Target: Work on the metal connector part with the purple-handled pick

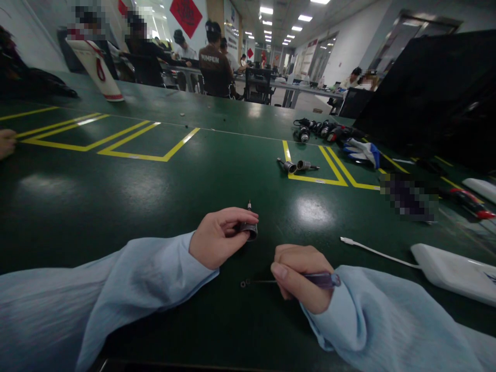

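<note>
- Tabletop [166, 201], green, bears all the work; as far as things lie now, the job looks midway, with parts loose and one piece in hand.
- Right hand [304, 271] is closed, thumb and fingers wrapped round a screwdriver, knuckles just off to the side of the left hand.
- Left hand [220, 235] pinches a metal socket between thumb and fingers, directly ahead of the person.
- Screwdriver [323, 280] has a purplish handle; its thin shaft points left, well short of the socket's mouth — nothing is being turned inside it.
- Metal socket [251, 232] shows its open cup toward the person, stem pointing away; what sits inside is too dark to tell.
- First spare socket [287, 165] and second spare socket [305, 165] lie at the yellow tape [318, 181] — finished or waiting, I cannot say.
- Small ring [243, 284] lies loose by the screwdriver's tip, apart from the socket, so fitting or removal seems incomplete.
</note>
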Action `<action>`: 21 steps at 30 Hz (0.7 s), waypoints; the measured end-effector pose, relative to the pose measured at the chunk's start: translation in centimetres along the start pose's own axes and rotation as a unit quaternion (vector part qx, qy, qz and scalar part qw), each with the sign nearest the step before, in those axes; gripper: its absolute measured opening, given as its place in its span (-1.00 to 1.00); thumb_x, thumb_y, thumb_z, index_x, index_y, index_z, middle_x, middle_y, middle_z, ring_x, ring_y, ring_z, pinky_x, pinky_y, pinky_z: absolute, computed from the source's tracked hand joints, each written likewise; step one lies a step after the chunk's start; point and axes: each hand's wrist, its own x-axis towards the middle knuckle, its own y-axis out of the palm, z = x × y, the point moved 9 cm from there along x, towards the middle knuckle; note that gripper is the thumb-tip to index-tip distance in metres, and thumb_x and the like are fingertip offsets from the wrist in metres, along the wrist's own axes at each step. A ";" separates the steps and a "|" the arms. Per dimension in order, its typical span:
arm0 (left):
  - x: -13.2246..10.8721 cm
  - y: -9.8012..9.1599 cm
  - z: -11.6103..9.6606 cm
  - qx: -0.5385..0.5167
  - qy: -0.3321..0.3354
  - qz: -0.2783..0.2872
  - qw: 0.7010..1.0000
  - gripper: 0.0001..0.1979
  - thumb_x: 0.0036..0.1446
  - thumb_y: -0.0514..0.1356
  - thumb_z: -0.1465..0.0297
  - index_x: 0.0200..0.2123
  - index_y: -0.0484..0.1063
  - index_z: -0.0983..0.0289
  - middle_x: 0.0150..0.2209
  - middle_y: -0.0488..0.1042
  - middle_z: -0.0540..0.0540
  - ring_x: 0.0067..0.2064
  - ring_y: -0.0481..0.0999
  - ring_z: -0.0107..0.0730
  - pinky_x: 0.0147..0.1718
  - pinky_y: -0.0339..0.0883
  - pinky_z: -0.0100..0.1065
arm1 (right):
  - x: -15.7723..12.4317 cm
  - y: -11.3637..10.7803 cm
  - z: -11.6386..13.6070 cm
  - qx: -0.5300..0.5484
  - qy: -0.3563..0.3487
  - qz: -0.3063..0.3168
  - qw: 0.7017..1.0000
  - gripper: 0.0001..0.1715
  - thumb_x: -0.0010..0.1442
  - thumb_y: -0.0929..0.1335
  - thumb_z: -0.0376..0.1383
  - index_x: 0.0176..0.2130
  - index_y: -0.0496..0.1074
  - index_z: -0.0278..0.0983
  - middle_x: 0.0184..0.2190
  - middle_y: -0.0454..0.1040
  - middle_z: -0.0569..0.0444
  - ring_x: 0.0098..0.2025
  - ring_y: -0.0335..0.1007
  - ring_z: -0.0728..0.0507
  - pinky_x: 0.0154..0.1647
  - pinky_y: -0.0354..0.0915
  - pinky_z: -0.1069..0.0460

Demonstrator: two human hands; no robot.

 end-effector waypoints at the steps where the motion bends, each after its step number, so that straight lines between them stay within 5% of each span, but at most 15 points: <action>1: 0.0 0.0 0.0 0.004 0.001 0.001 1.000 -0.78 -0.16 0.19 0.56 -0.36 0.51 0.32 -0.19 0.50 0.17 -0.15 0.49 -0.22 -0.20 0.44 -0.28 | 0.1 0.1 0.2 -0.015 -0.006 0.011 1.000 -0.52 0.15 0.17 -0.33 -0.76 0.17 -0.30 -0.81 0.17 0.16 -0.66 0.11 0.05 -0.55 0.09 0.09; 8: 0.1 0.0 -0.1 -0.033 -0.001 0.007 0.999 -0.73 -0.18 0.18 0.59 -0.33 0.52 0.32 -0.15 0.49 0.15 -0.11 0.47 -0.22 -0.09 0.37 -0.23 | 0.2 -0.6 0.1 -0.105 0.028 0.062 0.992 -0.52 0.13 0.18 -0.34 -0.77 0.08 -0.28 -0.81 0.02 0.21 -0.69 -0.02 0.05 -0.62 -0.04 0.08; 14: 0.3 -0.5 0.1 -0.064 -0.027 -0.019 0.997 -0.74 -0.21 0.21 0.58 -0.34 0.52 0.31 -0.18 0.52 0.13 -0.14 0.50 -0.24 -0.06 0.36 -0.21 | -0.3 -0.2 2.4 -0.188 -0.107 0.017 0.976 -0.66 0.13 0.15 -0.40 -0.65 0.09 -0.27 -0.71 0.07 0.18 -0.60 0.00 0.02 -0.54 0.00 0.04; 21: 0.3 -0.4 0.3 -0.068 -0.040 -0.008 0.997 -0.71 -0.20 0.20 0.58 -0.31 0.52 0.32 -0.12 0.49 0.14 -0.12 0.49 -0.23 -0.07 0.37 -0.23 | -0.5 -0.4 2.9 -0.189 -0.147 0.002 0.971 -0.77 0.13 0.17 -0.41 -0.53 0.25 -0.33 -0.61 0.28 0.05 -0.50 0.16 -0.03 -0.46 0.12 0.02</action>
